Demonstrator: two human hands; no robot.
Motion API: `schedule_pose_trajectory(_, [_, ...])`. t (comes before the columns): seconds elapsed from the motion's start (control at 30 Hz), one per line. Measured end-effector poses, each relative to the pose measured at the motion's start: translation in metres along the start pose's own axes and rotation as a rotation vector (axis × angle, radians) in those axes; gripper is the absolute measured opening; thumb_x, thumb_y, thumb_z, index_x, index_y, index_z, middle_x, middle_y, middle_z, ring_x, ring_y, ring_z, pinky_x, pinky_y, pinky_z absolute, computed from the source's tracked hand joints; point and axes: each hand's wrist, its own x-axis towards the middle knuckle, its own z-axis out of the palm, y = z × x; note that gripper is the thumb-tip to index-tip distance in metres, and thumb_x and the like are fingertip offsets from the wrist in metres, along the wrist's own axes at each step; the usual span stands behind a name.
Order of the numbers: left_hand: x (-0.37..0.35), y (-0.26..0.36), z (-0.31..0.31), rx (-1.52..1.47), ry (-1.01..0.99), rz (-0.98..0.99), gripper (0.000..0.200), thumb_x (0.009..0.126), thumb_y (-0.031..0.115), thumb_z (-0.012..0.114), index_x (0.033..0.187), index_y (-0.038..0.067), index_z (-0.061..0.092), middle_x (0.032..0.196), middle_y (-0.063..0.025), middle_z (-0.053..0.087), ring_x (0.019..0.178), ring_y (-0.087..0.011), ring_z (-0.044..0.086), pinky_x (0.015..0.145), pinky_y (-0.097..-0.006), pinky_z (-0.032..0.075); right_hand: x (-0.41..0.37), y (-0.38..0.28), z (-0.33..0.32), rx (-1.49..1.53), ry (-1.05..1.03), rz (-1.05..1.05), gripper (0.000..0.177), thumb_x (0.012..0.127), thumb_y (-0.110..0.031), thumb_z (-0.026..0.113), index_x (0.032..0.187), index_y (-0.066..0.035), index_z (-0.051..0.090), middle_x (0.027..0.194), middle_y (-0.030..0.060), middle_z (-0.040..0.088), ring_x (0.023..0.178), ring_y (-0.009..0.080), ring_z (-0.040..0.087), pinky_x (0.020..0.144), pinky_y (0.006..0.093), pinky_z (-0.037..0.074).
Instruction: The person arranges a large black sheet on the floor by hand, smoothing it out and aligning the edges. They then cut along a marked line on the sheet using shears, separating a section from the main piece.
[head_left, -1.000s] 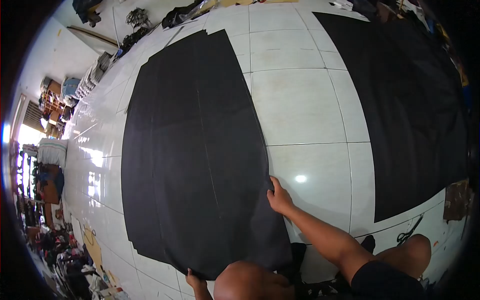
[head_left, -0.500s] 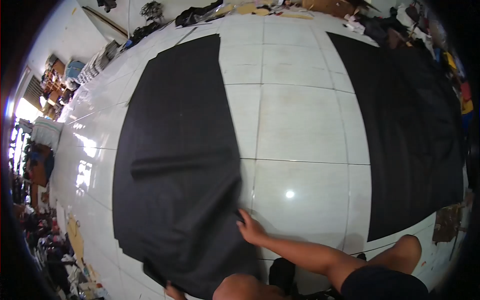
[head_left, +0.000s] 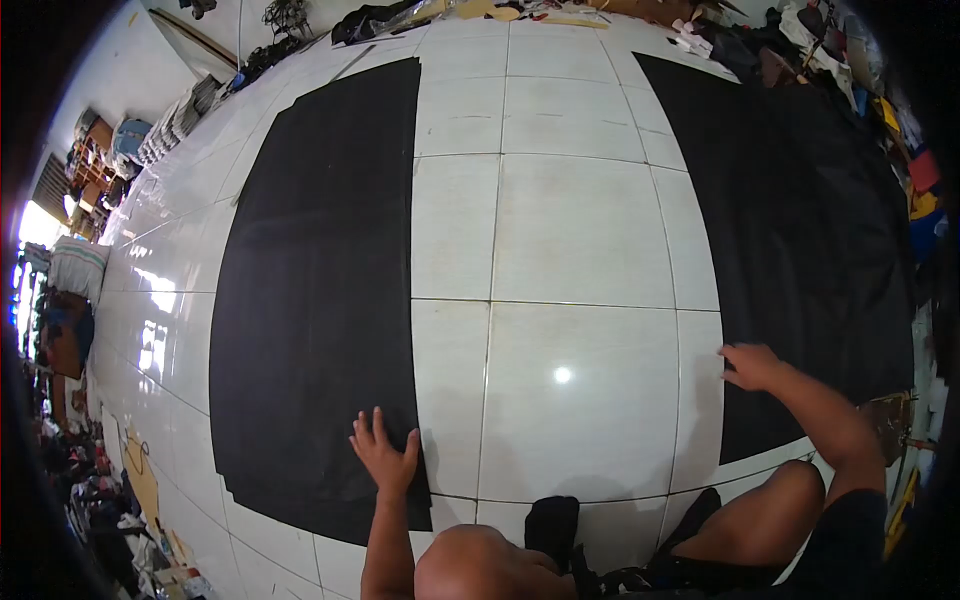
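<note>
A long black sheet (head_left: 320, 250) lies flat on the white tiled floor at the left. Near its lower right edge, my left hand (head_left: 384, 452) rests on it with the fingers spread. At the right lies a second black sheet (head_left: 810, 240), its surface lightly creased. My right hand (head_left: 750, 366) is at the left edge of this second sheet, fingers bent towards the edge; whether they pinch the material is too small and blurred to tell.
White tiles (head_left: 585, 230) show between the two sheets. My knees and dark-clad feet (head_left: 552, 530) are at the bottom. Assorted items (head_left: 100, 490) lie along the left side, more piled at the top right. A white sack (head_left: 78, 265) stands at the far left.
The left sheet was wrinkled and its near end lifted; now it lies flat. My left hand has come up onto it. My right hand has left its edge and moved right to the other sheet.
</note>
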Motion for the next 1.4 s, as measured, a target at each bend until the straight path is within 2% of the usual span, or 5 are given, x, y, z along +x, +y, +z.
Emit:
schedule_pose_trajectory(0.37, [0.009,0.007,0.042,0.29,-0.056,0.078,0.061,0.085,0.03,0.061,0.142,0.011,0.049,0.148,-0.0242,0.039,0.138,-0.0449,0.035,0.113,-0.0644,0.021,-0.112,0.023,0.183,0.341,0.15,0.414,0.108,0.067,-0.032,0.079,0.155,-0.012,0.019,0.159,0.0238,0.014,0.145,0.0428,0.023,0.114,0.0502,0.033])
schedule_pose_trajectory(0.73, [0.048,0.005,0.022,0.583,-0.326,-0.185,0.05,0.093,0.027,0.053,0.142,0.016,0.048,0.141,-0.0136,0.051,0.137,-0.0328,0.04,0.111,-0.0675,0.022,-0.116,0.05,0.201,0.472,0.451,0.301,0.07,0.076,-0.025,0.073,0.138,-0.007,0.049,0.147,0.0234,0.038,0.135,0.041,0.039,0.109,0.0509,0.037])
schedule_pose_trajectory(0.97, [0.136,0.176,0.02,0.304,-0.572,0.378,0.057,0.085,0.037,0.07,0.129,0.004,0.056,0.114,-0.0206,0.066,0.109,-0.0362,0.062,0.094,-0.0434,0.05,-0.124,0.077,0.247,0.287,0.713,0.041,0.053,0.084,-0.035,0.072,0.13,-0.011,0.06,0.145,0.0137,0.043,0.13,0.0361,0.042,0.103,0.0519,0.037])
schedule_pose_trajectory(1.17, [0.089,0.458,0.029,-0.034,-0.875,0.752,0.058,0.092,0.05,0.062,0.119,-0.001,0.063,0.111,-0.0232,0.068,0.103,-0.0316,0.067,0.087,-0.0375,0.053,-0.073,0.078,0.203,0.477,1.062,0.187,0.015,0.087,-0.024,0.069,0.09,-0.01,0.066,0.087,0.0069,0.068,0.088,0.0271,0.066,0.076,0.0436,0.045])
schedule_pose_trajectory(1.4, [0.003,0.631,0.041,-0.709,-1.488,-0.029,0.059,0.095,0.053,0.053,0.122,0.001,0.056,0.107,-0.0176,0.065,0.091,-0.0311,0.066,0.078,-0.0437,0.057,-0.068,0.067,0.032,0.514,1.063,-0.047,0.022,0.09,-0.029,0.064,0.098,-0.01,0.067,0.096,0.009,0.07,0.094,0.0295,0.065,0.085,0.0434,0.046])
